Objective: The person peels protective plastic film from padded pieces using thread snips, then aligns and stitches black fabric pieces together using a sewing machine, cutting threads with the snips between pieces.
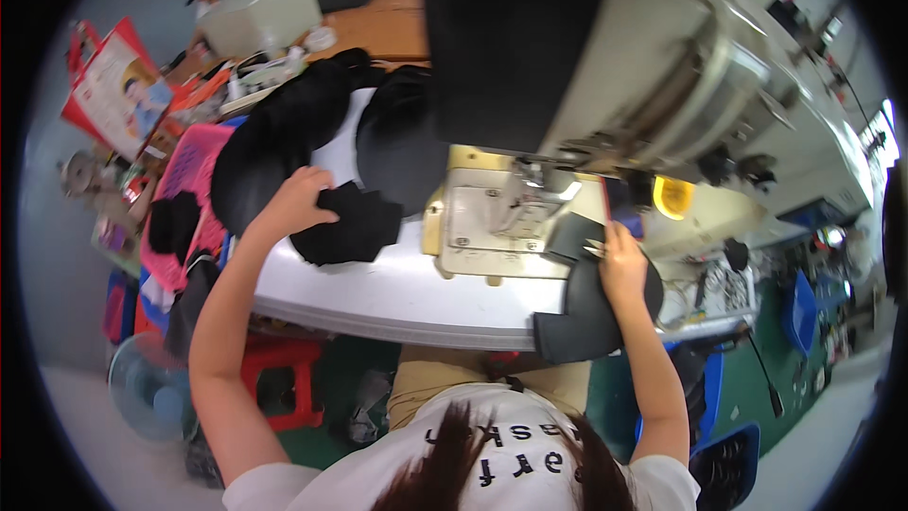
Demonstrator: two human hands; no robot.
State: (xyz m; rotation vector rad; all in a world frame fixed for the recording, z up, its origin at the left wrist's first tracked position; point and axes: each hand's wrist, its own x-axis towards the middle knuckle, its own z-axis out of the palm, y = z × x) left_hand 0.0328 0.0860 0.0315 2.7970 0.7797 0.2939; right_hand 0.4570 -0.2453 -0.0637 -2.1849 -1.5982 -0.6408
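The right hand (pixel 621 260) presses a dark curved fabric piece (pixel 591 308) flat at the table's (pixel 378 298) near edge, beside the sewing machine (pixel 586 66), steadying it by the needle. The left hand (pixel 301 199), its grip pinching closed, lifts a black cut piece (pixel 352 224) off the stack (pixel 284 142) near the table's left edge.

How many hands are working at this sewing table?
2. The left hand rests on a small black fabric piece on the white table. The right hand presses a dark rounded piece beside the sewing machine. Nobody else's hands show.
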